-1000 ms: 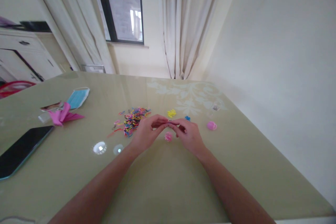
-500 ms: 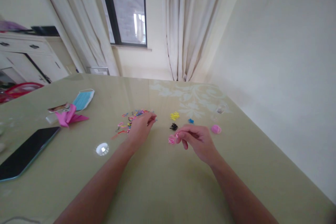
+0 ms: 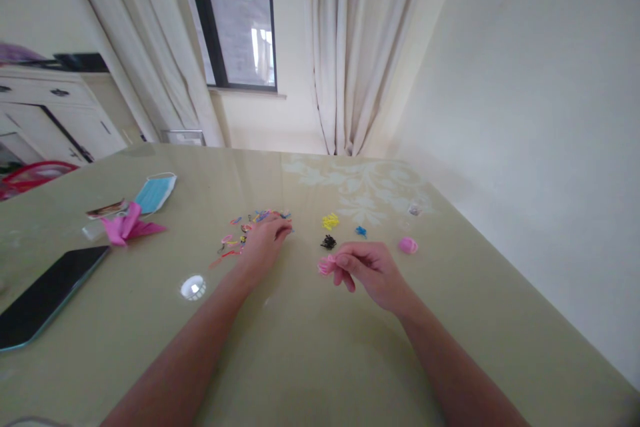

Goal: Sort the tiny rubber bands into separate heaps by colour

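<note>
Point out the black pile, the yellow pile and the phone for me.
Black pile [image 3: 329, 241], head view, its middle.
Yellow pile [image 3: 330, 221], head view, its middle.
Phone [image 3: 54, 290], head view, middle of its screen.

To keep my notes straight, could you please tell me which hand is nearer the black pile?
Right. The right hand is just on the near side of the black pile; the left hand is farther left, at the mixed pile.

Cream curtains flanked dark-framed window; pale wall rose right; white cabinet stood left, beyond glossy table.
</note>
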A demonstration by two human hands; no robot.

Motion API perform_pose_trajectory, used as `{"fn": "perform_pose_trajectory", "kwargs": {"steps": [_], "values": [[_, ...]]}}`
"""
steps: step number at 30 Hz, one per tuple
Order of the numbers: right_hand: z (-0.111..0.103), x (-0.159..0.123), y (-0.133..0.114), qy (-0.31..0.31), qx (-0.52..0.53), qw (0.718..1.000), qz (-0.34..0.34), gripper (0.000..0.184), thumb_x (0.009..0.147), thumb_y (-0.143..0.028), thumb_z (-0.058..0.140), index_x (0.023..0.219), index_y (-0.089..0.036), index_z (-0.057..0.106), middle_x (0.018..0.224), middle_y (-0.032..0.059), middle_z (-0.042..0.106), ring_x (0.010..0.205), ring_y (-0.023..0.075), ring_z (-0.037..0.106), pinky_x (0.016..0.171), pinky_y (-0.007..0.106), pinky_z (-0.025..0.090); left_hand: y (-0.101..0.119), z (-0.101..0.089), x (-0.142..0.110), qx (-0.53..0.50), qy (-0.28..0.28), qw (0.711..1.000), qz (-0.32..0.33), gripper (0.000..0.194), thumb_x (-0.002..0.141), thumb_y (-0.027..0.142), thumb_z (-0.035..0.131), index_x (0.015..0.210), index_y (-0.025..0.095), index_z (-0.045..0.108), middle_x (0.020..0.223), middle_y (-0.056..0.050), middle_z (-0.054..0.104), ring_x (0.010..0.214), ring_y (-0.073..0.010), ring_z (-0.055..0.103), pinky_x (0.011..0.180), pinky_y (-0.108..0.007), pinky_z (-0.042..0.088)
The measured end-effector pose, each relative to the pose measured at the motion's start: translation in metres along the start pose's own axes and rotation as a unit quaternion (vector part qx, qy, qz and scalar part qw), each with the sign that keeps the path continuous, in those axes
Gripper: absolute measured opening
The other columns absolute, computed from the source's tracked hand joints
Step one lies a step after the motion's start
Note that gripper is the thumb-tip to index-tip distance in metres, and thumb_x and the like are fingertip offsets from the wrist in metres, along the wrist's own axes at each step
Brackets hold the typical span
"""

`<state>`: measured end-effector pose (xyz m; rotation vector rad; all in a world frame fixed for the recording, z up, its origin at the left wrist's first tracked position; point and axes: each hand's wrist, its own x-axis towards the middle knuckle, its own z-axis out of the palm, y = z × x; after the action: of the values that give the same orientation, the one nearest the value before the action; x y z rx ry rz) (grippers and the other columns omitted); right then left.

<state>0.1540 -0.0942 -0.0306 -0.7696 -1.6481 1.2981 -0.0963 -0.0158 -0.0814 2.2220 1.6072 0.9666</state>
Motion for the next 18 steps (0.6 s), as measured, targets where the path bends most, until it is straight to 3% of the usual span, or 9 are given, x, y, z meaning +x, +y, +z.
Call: {"fn": "perform_pose_trajectory", "kwargs": {"steps": [4,6,11,14,18], "values": [[-0.009,0.005,0.007,-0.009,-0.033,0.999,0.002,0.046,0.102,-0.056,0.063,0.087,-0.016,0.08,0.07,0.004,0.072,0.052,0.0104,0.055,0.049,0.023,0.043,-0.006,0.003,0.002,-0.011,0.015,1.0,-0.006,0.02,0.094,0.021,0.058,0.089,0.022,0.078,0.102,-0.01,0.08,0.1,-0.0295,0.073,0.093,-0.043,0.055],[-0.016,0.008,0.013,-0.004,-0.105,0.994,-0.006,0.042,0.104,-0.052,0.062,0.091,-0.017,0.081,0.072,0.0039,0.073,0.055,0.0113,0.056,0.052,0.024,0.043,-0.01,0.003,0.002,-0.014,0.026,1.0,-0.008,0.021,0.095,0.022,0.057,0.09,0.022,0.078,0.104,-0.01,0.08,0.102,-0.0297,0.073,0.095,-0.044,0.055],[-0.027,0.015,0.033,-0.006,-0.375,0.927,-0.025,0.019,0.102,-0.026,0.069,0.094,-0.021,0.085,0.085,0.0045,0.076,0.076,0.0162,0.066,0.073,0.028,0.046,-0.013,0.003,0.003,-0.093,0.015,0.995,-0.024,0.016,0.088,0.019,0.063,0.095,0.021,0.078,0.103,-0.009,0.079,0.094,-0.025,0.076,0.092,-0.041,0.059],[-0.026,0.017,0.043,-0.011,-0.433,0.901,-0.009,0.016,0.1,-0.022,0.071,0.099,-0.024,0.086,0.089,0.0048,0.075,0.082,0.0181,0.068,0.077,0.029,0.047,-0.009,0.003,0.002,-0.139,0.008,0.99,-0.03,0.015,0.085,0.02,0.067,0.093,0.021,0.079,0.101,-0.008,0.079,0.09,-0.0234,0.076,0.091,-0.04,0.062],[-0.022,0.016,0.049,-0.021,-0.477,0.878,0.005,0.018,0.102,-0.024,0.068,0.103,-0.025,0.086,0.092,0.0048,0.074,0.084,0.0184,0.068,0.077,0.029,0.047,0.0,0.0,0.002,-0.127,0.028,0.991,-0.005,0.011,0.084,0.025,0.072,0.088,0.024,0.082,0.103,-0.007,0.079,0.099,-0.0249,0.074,0.095,-0.042,0.06]]}}
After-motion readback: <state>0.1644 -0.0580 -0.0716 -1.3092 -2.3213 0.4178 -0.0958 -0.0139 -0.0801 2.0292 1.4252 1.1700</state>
